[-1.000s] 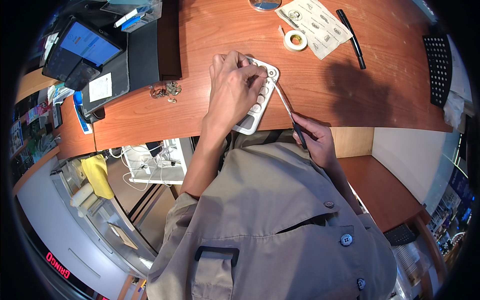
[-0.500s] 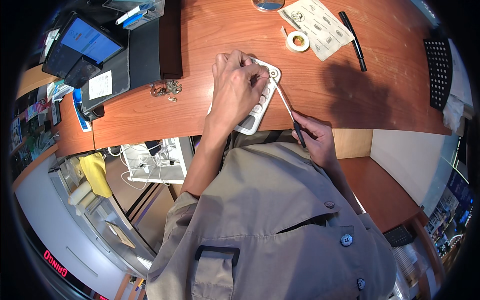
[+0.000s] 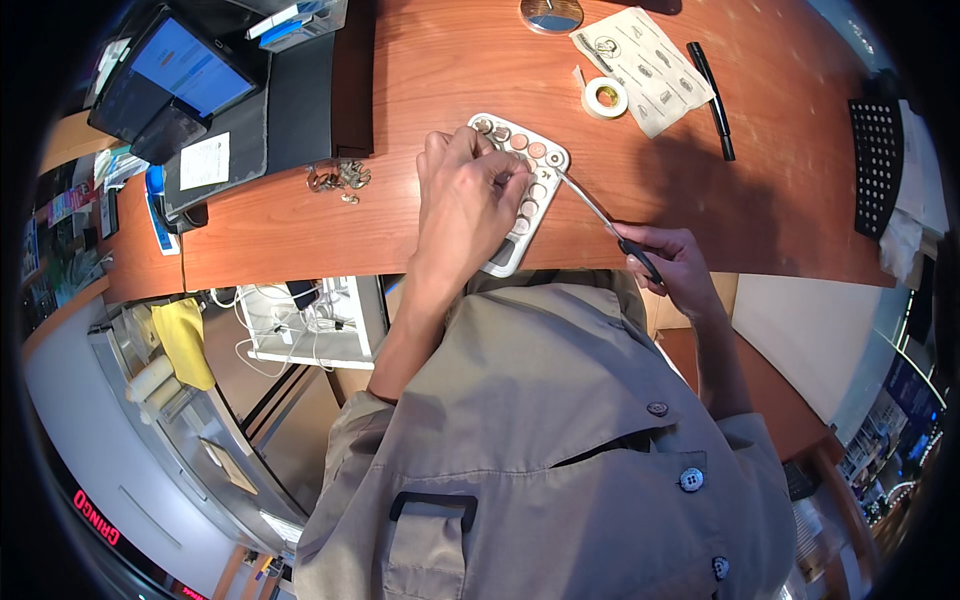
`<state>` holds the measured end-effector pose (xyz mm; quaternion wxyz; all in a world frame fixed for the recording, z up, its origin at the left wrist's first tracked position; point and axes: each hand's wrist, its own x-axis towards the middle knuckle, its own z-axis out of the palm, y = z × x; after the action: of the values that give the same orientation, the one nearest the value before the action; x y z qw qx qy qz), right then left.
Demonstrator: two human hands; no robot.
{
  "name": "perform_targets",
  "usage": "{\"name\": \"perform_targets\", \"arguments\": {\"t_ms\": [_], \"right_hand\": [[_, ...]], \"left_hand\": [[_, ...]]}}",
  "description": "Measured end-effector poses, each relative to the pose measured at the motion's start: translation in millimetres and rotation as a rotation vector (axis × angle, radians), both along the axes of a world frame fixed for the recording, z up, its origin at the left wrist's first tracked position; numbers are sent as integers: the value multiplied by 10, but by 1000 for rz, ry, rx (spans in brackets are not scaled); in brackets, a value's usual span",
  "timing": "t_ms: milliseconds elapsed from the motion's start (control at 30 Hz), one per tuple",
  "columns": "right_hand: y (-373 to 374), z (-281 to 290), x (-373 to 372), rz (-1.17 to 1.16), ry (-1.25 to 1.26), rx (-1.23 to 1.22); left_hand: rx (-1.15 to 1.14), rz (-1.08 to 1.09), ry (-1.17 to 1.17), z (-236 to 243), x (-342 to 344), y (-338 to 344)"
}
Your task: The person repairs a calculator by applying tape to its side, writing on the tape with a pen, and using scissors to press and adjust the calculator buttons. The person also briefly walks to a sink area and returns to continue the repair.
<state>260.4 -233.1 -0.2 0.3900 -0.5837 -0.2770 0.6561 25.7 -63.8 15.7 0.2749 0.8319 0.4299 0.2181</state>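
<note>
On the desk before me lies a white oblong tray with round wells. Small coppery and silvery discs sit in several of them. My left hand reaches over the tray and covers its left middle part. Its thumb and fingers are pinched together above the wells; whatever may be between them is hidden. In my right hand, near the desk's front edge, is a thin metal tool with a black handle. Its shaft slants up and left, the tip at the tray's right rim. The exact shape of the tip is too small to tell.
Beyond the tray are a roll of white tape, a printed paper sheet, a black pen and a round object. Small metal pieces lie left, near a dark stand and a lit screen.
My right hand has moved right, and the tool's tip has drawn back toward the tray's rim. The left hand has shifted slightly down, showing more discs. The whole view has tilted a little.
</note>
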Motion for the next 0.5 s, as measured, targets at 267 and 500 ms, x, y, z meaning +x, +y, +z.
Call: {"name": "perform_targets", "arguments": {"t_ms": [267,500], "right_hand": [[170,-27,330,119,64,6],[364,-15,519,206,118,-14]], "left_hand": [[-36,24,12,-20,44,-72],[-26,18,13,-21,49,-20]]}}
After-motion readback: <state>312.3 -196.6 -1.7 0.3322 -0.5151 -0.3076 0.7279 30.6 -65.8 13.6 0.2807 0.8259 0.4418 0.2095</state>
